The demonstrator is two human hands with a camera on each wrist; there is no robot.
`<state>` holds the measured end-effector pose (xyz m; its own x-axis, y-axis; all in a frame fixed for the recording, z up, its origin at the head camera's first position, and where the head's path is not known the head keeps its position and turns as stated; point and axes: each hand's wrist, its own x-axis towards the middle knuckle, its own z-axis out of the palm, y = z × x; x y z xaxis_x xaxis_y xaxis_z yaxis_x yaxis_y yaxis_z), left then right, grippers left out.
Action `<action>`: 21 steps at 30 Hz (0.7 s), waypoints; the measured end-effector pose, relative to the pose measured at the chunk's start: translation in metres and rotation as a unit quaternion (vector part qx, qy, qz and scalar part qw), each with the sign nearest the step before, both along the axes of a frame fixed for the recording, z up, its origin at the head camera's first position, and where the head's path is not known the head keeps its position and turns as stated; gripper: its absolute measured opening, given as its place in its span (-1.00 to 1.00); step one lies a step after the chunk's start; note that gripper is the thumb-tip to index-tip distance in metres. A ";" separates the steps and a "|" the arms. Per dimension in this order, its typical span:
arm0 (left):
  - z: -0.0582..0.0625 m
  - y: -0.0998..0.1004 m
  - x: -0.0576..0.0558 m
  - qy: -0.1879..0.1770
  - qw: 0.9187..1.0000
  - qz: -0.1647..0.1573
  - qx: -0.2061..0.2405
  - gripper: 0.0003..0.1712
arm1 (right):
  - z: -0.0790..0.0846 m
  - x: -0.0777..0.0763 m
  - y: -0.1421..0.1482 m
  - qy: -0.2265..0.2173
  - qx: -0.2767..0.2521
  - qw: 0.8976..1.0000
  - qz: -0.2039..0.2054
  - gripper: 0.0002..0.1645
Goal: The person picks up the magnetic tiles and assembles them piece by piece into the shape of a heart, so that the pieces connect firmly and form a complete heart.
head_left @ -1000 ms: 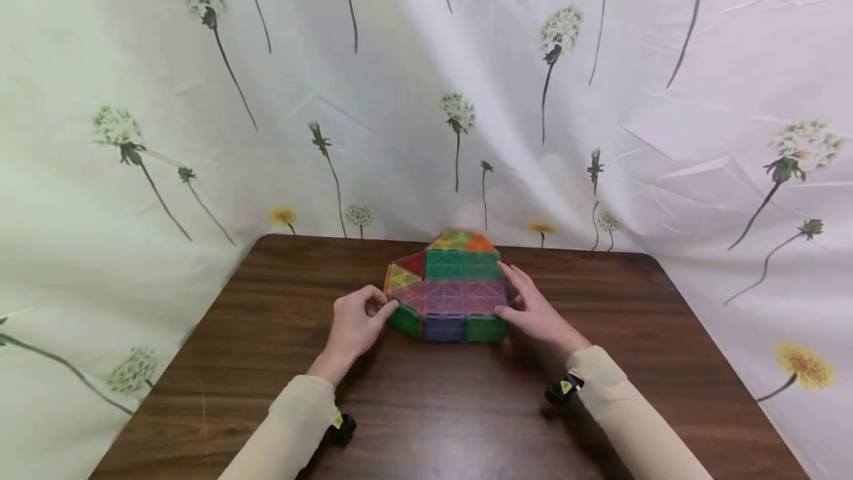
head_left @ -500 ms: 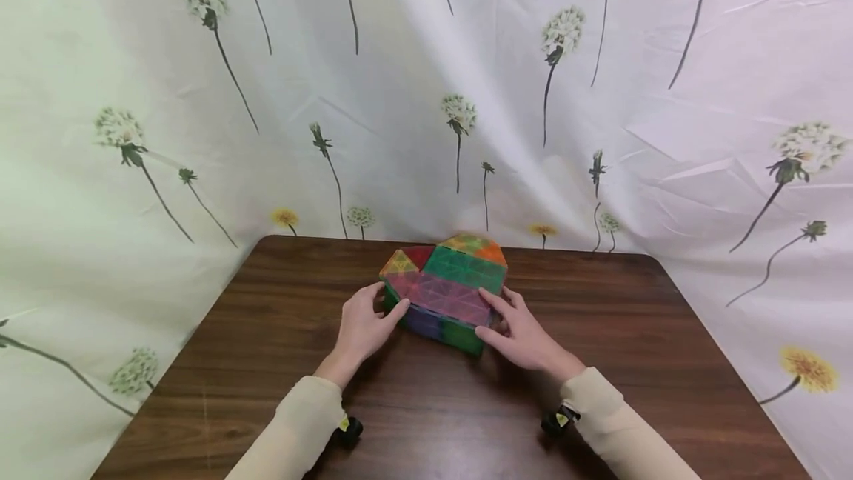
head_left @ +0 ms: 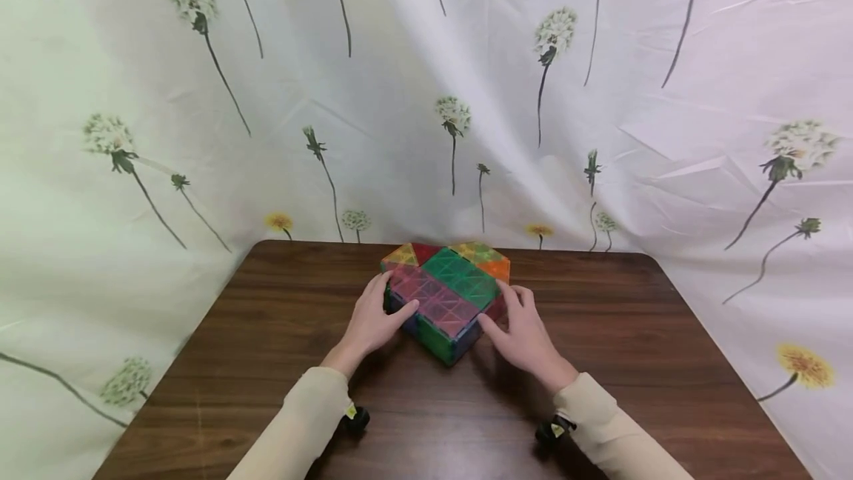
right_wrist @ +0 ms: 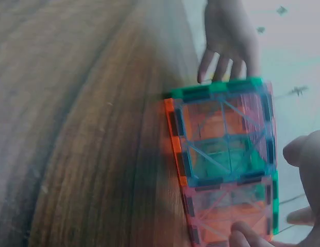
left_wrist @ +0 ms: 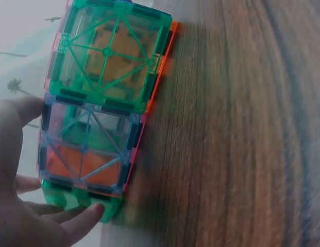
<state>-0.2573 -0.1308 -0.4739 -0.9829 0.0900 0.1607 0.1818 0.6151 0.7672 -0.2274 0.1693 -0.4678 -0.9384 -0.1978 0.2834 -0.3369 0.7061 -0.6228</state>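
A flat, box-like build of see-through magnetic tiles (head_left: 460,280) sits on the table, heart-shaped from above, one corner facing me. Its top has pink tiles (head_left: 433,298), green tiles, and yellow, red and orange pieces at the far end. My left hand (head_left: 369,321) holds the left side, thumb at the top edge and fingers along the wall. Green (left_wrist: 105,56) and blue (left_wrist: 87,146) wall tiles show in the left wrist view. My right hand (head_left: 523,332) grips the right side, thumb near the front corner. In the right wrist view its fingers overlap a pink wall tile (right_wrist: 229,211).
The brown wood-grain table (head_left: 266,361) reaches back to a pale hanging cloth (head_left: 400,132) printed with dandelions, which also runs along both sides. Black wrist cameras (head_left: 355,421) sit below both cuffs.
The tile build has turned clockwise as seen from above, its front-right corner swinging toward me and left. Both hands have shifted along with its sides, keeping contact.
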 end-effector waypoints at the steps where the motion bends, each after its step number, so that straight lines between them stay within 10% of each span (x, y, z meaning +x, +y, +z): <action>1: 0.000 0.000 -0.001 -0.002 1.000 -0.004 0.000 0.05 | -0.001 -0.002 0.001 -0.007 -0.010 1.000 -0.002 -0.15; 21: 0.000 0.001 -0.006 -0.003 0.999 -0.031 0.009 0.07 | -0.001 -0.005 0.007 -0.030 -0.029 0.999 0.008 -0.13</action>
